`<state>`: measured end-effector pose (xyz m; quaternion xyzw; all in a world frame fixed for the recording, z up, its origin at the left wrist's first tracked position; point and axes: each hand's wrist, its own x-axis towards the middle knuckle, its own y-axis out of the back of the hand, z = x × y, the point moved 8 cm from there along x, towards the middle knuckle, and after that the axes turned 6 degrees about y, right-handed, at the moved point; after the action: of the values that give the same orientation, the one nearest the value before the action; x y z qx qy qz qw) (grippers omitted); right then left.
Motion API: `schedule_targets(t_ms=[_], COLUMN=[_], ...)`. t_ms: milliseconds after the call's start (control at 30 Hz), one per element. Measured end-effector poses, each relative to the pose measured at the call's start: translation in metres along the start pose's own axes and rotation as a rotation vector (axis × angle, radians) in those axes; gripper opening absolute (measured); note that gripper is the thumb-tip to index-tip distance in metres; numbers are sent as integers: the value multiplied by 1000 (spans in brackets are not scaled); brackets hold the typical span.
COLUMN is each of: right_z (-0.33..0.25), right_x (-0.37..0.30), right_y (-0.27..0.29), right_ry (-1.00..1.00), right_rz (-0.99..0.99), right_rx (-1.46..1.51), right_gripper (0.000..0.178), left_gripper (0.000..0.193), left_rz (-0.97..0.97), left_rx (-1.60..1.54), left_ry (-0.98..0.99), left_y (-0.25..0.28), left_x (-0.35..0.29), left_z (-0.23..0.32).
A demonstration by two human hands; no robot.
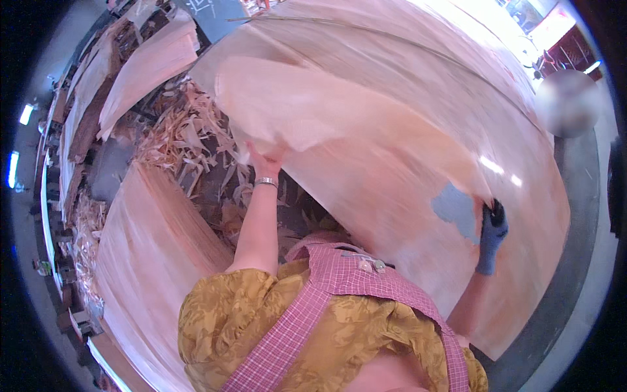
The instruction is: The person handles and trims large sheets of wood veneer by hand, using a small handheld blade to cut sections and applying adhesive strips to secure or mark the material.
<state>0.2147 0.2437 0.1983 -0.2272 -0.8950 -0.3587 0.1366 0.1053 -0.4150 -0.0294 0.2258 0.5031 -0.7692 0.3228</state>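
A broad, thin sheet of wood veneer (366,124) spreads over a pile of similar sheets in front of me. My left hand (266,159), bare with a metal band at the wrist, is closed on the sheet's near left edge; some of its fingers are hidden by the wood. Far to the right, my right hand (494,219) wears a dark blue-grey glove and pinches the sheet's edge. Beside that hand lies an irregular grey-blue patch (456,210), and I cannot tell whether it is a hole or something on the surface.
Torn veneer scraps (196,134) heap up on the floor at left. Another veneer stack (147,235) stands close by my left arm. Rough wood pieces (153,68) lean at the far left. A long thin strip (366,29) crosses the big pile's far part.
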Motion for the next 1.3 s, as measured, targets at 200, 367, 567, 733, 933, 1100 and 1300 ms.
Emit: schedule_targets(t_ms=[200,367,567,733,933,1100,1300], right_z=[75,199,305,371,385,456,506], right_x=[-62,-87,-22,-44,-100,-183,-233], right_y=[128,223,331,455,507,526,552], right_ry=[-118,-247,-204,-248,-192,-381,-586], right_rz=[96,82,111,202,151,-133,-522], right_rx=[-382,-530,-707,-656,-935,-1071,-1389], right_gripper=[24,30,31,29,31,44,50], left_gripper=[49,37,19,10,17,31,33], left_rz=[-73,-218,-434,-602,-441,-147,104], left_rx=[163,594,359,415,591,580,821], left_ry=[-83,-101,-76,-22,43,294,167], left_y=[-40,-197,-368,-416,-271,-91,-26], left_x=[4,-20,-59,-160,-229,-221,-236], left_z=[-35,-140,-267,-377,-439,-505,-518])
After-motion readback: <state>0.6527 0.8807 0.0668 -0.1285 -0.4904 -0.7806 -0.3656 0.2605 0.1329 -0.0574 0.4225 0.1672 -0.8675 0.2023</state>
